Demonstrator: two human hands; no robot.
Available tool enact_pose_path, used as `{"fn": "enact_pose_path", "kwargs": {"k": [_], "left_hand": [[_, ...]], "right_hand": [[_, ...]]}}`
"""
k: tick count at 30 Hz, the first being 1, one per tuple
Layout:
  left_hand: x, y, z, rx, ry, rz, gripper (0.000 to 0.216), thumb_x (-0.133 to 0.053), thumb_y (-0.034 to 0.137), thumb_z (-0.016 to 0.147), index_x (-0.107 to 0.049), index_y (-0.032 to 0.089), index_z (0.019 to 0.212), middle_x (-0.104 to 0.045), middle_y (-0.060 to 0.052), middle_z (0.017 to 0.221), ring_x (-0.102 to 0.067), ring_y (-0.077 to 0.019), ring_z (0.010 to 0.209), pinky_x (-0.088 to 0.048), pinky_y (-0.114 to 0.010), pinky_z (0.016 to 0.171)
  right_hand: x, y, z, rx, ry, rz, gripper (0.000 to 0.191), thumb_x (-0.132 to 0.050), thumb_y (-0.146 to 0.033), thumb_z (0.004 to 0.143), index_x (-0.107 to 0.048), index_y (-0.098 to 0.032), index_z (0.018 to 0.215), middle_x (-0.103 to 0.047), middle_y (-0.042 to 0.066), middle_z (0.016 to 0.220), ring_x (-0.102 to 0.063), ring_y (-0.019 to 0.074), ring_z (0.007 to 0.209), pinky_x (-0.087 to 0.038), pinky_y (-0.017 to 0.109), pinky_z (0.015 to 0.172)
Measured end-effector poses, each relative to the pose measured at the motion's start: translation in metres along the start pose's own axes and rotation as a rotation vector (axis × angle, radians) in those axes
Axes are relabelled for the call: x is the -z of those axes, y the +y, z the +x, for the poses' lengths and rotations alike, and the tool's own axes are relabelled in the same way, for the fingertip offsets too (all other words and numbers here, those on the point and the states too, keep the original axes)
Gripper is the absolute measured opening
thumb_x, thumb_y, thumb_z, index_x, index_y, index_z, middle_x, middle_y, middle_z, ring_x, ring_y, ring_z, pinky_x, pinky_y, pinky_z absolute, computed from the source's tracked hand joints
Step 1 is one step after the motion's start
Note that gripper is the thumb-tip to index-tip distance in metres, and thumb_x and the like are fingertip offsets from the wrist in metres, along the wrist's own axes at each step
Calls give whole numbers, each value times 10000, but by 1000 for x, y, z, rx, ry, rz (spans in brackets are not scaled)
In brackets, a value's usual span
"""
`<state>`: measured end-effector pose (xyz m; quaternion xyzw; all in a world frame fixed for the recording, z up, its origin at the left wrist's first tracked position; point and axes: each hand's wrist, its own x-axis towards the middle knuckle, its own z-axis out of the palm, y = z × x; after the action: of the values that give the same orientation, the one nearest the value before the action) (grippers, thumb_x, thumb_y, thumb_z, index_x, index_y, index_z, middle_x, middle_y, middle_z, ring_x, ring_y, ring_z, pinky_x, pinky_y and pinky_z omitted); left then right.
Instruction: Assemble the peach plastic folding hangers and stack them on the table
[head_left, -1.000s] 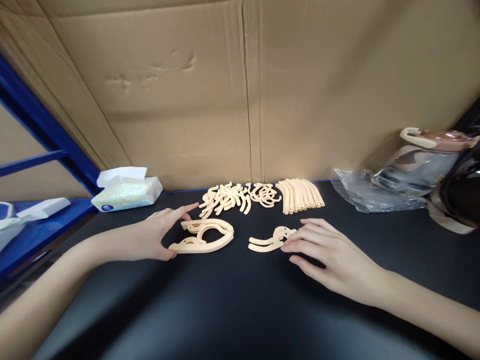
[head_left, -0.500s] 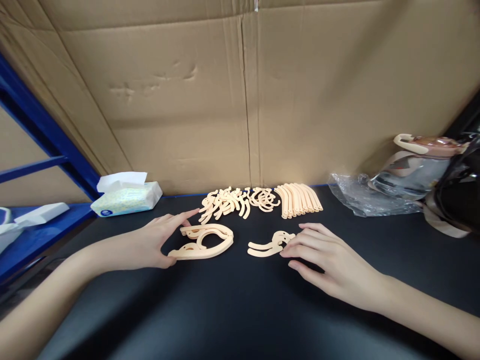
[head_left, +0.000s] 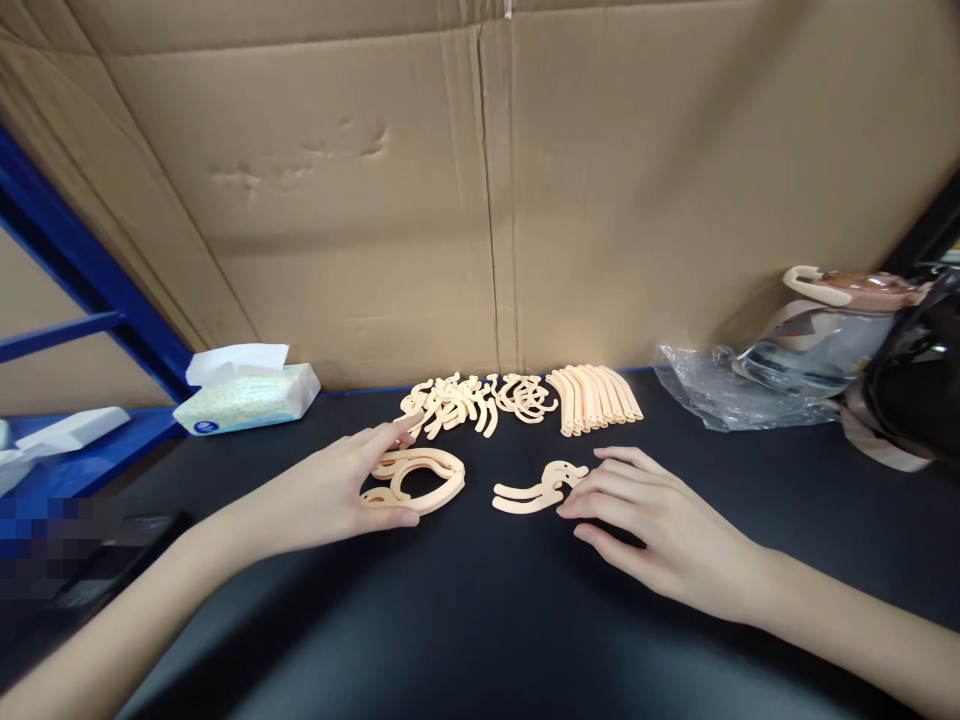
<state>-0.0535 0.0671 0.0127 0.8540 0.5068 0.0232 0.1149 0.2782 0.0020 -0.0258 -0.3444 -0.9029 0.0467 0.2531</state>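
A cream folding clothes hanger [head_left: 448, 490], its two arms folded into a loop, lies on the black table. My left hand [head_left: 352, 490] straddles its left end, thumb along the near side and fingers beyond the far side, spread apart. To its right lie small curved cream hanger parts [head_left: 525, 498], two slim arms side by side with a rounded, holed hook end. Fingertips of my right hand [head_left: 637, 510] rest at that hook end and partly cover it; the hand is loosely open, palm down.
Behind the hands are a pile of small curved parts [head_left: 450, 402], a cluster of hooks [head_left: 529, 398] and a row of long curved arms [head_left: 596, 400]. A tissue pack [head_left: 251, 398] stands left; a plastic bag [head_left: 705, 395] and clear jug [head_left: 825, 340] sit right. Cardboard [head_left: 360, 200] walls the back.
My left hand has slid right along the hanger, so its thumb and fingers reach further along the sides. My right hand and the small parts stay nearly where they were.
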Motion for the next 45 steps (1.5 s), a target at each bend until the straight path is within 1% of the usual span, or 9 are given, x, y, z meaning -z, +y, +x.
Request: {"fn": "enact_pose_path", "kwargs": {"k": [6, 10, 20, 25, 29, 32, 36, 39, 45], "left_hand": [[-10, 3, 4, -28, 64, 66, 893, -601, 612, 714, -276, 208, 1441, -412, -80, 1434, -436, -299, 1267, -375, -385, 1029], [-9, 4, 3, -14, 62, 103, 873, -594, 580, 730, -268, 198, 1444, -452, -84, 1401, -472, -290, 1231, -397, -373, 1003], [-5, 8, 1, -11, 47, 104, 867, -583, 601, 727, -281, 207, 1439, -440, -80, 1412, -477, -304, 1216, -394, -385, 986], [4, -9, -6, 10, -3, 89, 914, -646, 598, 673, -266, 278, 1442, -441, -73, 1408, -465, -329, 1222, -389, -410, 986], [12, -21, -15, 31, -30, 69, 940, -686, 455, 666, -193, 324, 1455, -463, -35, 1387, -494, -314, 1198, -403, -385, 978], [16, -20, -19, 66, -46, 86, 868, -634, 339, 697, -206, 301, 1452, -504, -26, 1334, -517, -300, 1164, -400, -392, 981], [16, -18, -22, 71, -72, 102, 817, -565, 279, 727, -203, 276, 1459, -513, -35, 1317, -492, -313, 1191, -385, -399, 998], [13, -26, -20, 68, -73, 121, 814, -559, 288, 723, -206, 309, 1456, -500, -34, 1342, -436, -332, 1251, -384, -405, 1004], [8, -40, -18, 64, -69, 118, 841, -590, 339, 700, -210, 344, 1450, -453, -47, 1397, -427, -327, 1271, -410, -391, 989]], "right_hand": [[-1, 0, -1, 3, -5, 0, 148, -504, -203, 920, -614, -224, 1017, -650, -19, 927, -602, 127, 884, -295, 395, 1055], [-1, 0, -1, 7, -13, 2, 155, -499, -209, 925, -616, -224, 1024, -652, -17, 924, -606, 125, 872, -299, 391, 1053], [0, -1, 0, 0, -21, -10, 151, -501, -206, 921, -618, -224, 1016, -653, -19, 918, -607, 125, 870, -304, 403, 1054], [0, -1, 1, -3, -23, -10, 156, -500, -203, 919, -620, -227, 1016, -656, -13, 912, -608, 132, 866, -317, 416, 1048], [0, -1, 1, 2, -25, -8, 160, -493, -206, 923, -620, -224, 1019, -657, -9, 912, -608, 135, 865, -316, 418, 1046], [0, -1, 1, -1, -28, -8, 159, -499, -201, 920, -619, -223, 1022, -655, -11, 915, -605, 137, 873, -310, 413, 1046], [1, -2, 1, 2, -24, -9, 155, -505, -198, 917, -618, -221, 1020, -652, -15, 902, -605, 131, 861, -310, 408, 1043], [2, -3, 1, 7, -26, -6, 156, -496, -197, 922, -617, -216, 1018, -652, -12, 890, -603, 132, 847, -310, 416, 1041], [2, -3, 1, 4, -30, -3, 161, -493, -199, 924, -620, -220, 1021, -653, -9, 882, -603, 133, 851, -314, 425, 1045]]}}
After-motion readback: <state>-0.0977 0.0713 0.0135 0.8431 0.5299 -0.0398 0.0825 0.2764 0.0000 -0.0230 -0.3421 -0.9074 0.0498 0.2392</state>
